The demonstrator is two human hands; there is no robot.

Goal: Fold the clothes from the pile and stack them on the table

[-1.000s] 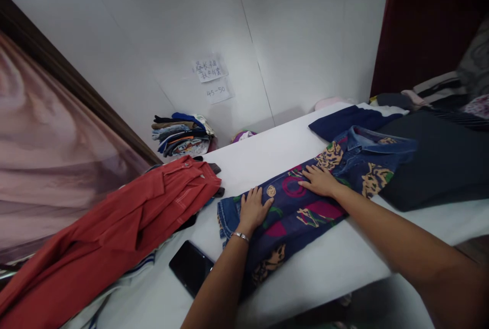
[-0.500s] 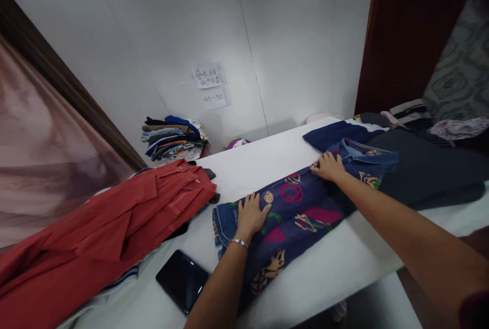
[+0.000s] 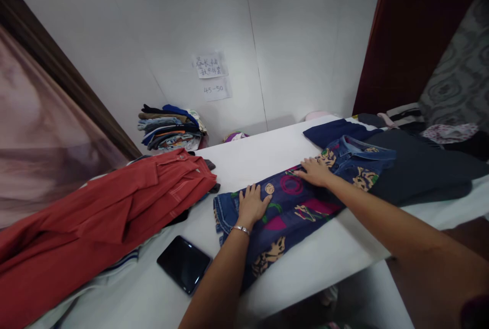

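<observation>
A dark blue patterned denim shirt (image 3: 305, 194) lies lengthwise across the white table, its collar toward the right and its hem at the left. Flat on the cloth near the hem rests my left hand (image 3: 252, 204), fingers spread, a bracelet on the wrist. My right hand (image 3: 315, 171) presses on the upper edge of the shirt below the collar, fingers stretched out. Neither hand grips the fabric. Part of the shirt is hidden under my forearms.
Red garments (image 3: 114, 217) lie piled at the left, beside a black phone (image 3: 184, 264) on the white table (image 3: 263, 148). Folded clothes (image 3: 171, 128) are stacked against the wall. Dark grey fabric (image 3: 424, 161) and navy cloth (image 3: 332, 131) lie at the right. Paper notes (image 3: 216, 88) hang on the wall.
My right hand has slid left along the shirt, away from the collar, uncovering more of the pattern there. My left hand stays at about the same place on the cloth. The view has shifted slightly.
</observation>
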